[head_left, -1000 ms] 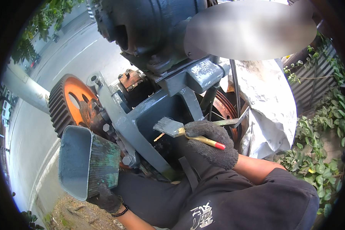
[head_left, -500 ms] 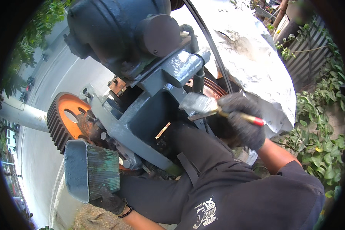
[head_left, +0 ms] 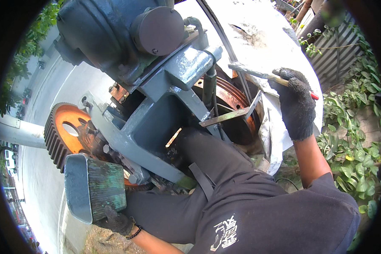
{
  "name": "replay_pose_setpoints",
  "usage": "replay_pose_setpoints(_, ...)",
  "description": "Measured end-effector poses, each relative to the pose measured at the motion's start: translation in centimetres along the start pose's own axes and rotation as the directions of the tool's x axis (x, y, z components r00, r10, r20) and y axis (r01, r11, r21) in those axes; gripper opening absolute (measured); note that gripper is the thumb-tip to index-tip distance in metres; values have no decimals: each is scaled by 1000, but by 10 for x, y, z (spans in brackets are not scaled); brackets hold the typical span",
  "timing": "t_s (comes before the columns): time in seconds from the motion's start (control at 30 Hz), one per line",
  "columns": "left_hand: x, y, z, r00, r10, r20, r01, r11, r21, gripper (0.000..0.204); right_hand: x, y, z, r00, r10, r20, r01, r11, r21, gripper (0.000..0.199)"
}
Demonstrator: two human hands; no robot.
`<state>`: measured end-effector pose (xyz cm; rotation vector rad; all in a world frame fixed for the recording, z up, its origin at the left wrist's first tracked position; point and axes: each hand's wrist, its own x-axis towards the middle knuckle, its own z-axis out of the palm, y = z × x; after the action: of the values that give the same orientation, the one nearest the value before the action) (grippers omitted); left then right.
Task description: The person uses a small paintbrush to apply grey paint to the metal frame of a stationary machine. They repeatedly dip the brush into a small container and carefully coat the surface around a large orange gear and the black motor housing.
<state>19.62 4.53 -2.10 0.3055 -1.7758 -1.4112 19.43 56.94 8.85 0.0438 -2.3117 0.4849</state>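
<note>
My left hand (head_left: 116,221), in a dark glove, grips the lower end of a ribbed container (head_left: 106,182) streaked with grey-blue and green paint. The container is tilted, its mouth facing left. In my gloved right hand (head_left: 295,103) is a paintbrush (head_left: 279,79) with a wooden, red-tipped handle, its bristles pointing left and coated with grey paint. The brush is raised beside the machine, apart from its frame. Glossy grey paint covers the machine frame (head_left: 152,158) in front of me, and a large dark grey motor housing (head_left: 110,34) sits above it.
An orange gear wheel (head_left: 57,131) with dark teeth stands left of the frame. Behind my right hand lies a white sheet (head_left: 279,46). A flat metal bracket (head_left: 230,116) juts out near a rusty orange wheel (head_left: 252,122). Leafy vines (head_left: 353,148) grow at the right.
My right hand has lifted the brush up and to the right, away from the frame, uncovering the bracket. My left hand still holds the container; the whole view has shifted slightly.
</note>
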Motion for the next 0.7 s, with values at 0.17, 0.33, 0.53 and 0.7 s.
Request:
replay_pose_setpoints(0.17, -3, 4, 5, 997, 77, -28, -75, 994, 82, 66, 0, 0, 3, 976, 184, 113, -196, 975, 103, 27)
replay_pose_setpoints(0.33, 4, -13, -6, 994, 95, 52, -91, 994, -63, 70, -3, 10, 9, 904, 377, 201, -427, 794, 433, 38)
replay_pose_setpoints(0.53, 0, -3, -2, 999, 51, 1, -51, 998, 46, 74, -5, 10, 10, 937, 250, 243, -279, 956, 92, 39)
replay_pose_setpoints(0.7, -4, 10, 4, 1000, 21, -16, -19, 998, 67, 81, -6, 10, 12, 915, 328, 236, -400, 821, 408, 43)
